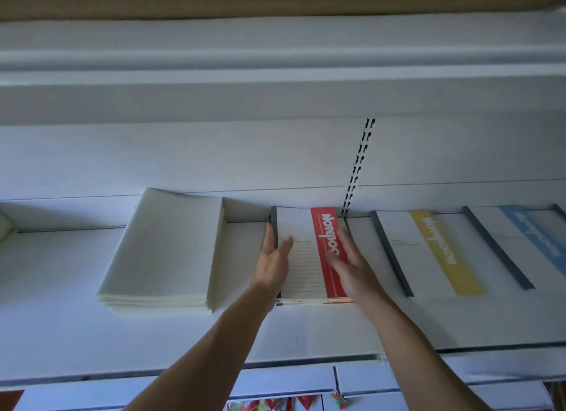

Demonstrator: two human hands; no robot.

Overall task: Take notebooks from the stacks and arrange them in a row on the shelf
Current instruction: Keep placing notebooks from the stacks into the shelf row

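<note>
A stack of red-striped notebooks (306, 257) lies flat on the white shelf (61, 318), in the middle of the view. My left hand (274, 259) touches its dark spine edge, thumb on the cover, fingers straight. My right hand (349, 262) rests with straight fingers on the red band at the stack's right side. A yellow-striped notebook (428, 251) lies to the right, then a blue-striped one (533, 236) at the far right. To the left sits a stack of plain white notebooks (159, 251).
The shelf's back panel has a slotted upright (356, 172) behind the red stack. Another shelf (275, 74) runs overhead. Below the front edge are white boxes and colourful packaging (275, 406).
</note>
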